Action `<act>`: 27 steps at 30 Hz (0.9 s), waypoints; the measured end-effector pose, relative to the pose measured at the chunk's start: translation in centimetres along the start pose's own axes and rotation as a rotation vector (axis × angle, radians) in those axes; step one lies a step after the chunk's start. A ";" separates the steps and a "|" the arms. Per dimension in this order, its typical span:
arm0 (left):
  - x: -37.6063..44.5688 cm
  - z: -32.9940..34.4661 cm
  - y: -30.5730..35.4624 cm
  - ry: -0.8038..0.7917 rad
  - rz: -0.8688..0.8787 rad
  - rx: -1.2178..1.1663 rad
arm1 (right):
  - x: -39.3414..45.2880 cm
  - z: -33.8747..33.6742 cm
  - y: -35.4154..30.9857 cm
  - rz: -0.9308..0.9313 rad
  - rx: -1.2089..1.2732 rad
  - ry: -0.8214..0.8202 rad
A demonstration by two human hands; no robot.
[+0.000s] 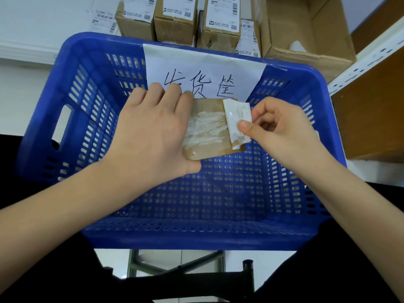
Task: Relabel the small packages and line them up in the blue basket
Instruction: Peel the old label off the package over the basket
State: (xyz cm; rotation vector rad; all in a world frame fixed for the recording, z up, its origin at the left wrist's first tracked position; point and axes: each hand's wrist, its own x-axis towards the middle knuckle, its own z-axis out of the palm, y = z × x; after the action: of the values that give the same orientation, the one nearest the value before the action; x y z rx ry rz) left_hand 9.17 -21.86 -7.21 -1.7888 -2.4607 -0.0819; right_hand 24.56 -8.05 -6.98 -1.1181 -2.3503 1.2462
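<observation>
One flat cardboard package (209, 130) gripped by left hand (150, 130); right hand (282, 127) pinches its half-peeled, apparently paper label (237, 121) above one perforated blue basket (87, 88).

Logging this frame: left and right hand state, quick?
Left hand: closed, holding the brown package over the blue basket.
Right hand: closed, pinching the half-peeled white label.

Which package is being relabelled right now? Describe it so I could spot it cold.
Find the blue basket with the handwritten paper sign on its far wall. Just in front of that sign, the left hand holds a small brown package above the basket. Unlike the labelled boxes behind, its face shows torn white residue, its label half peeled by the right hand.
</observation>
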 end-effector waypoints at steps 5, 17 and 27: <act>0.0 0.1 -0.1 -0.008 0.004 0.002 | 0.0 0.1 -0.1 -0.046 -0.073 -0.009; 0.0 0.3 -0.1 -0.001 0.003 -0.008 | -0.3 0.3 -0.2 -0.050 -0.080 -0.093; 0.2 0.6 -0.4 0.022 0.003 -0.009 | 0.1 0.2 0.1 -0.065 -0.046 -0.016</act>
State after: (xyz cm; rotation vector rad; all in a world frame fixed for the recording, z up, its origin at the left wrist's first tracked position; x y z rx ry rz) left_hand 8.66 -21.75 -7.82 -1.7856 -2.4461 -0.1129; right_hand 24.40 -8.05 -7.17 -1.0405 -2.4190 1.1888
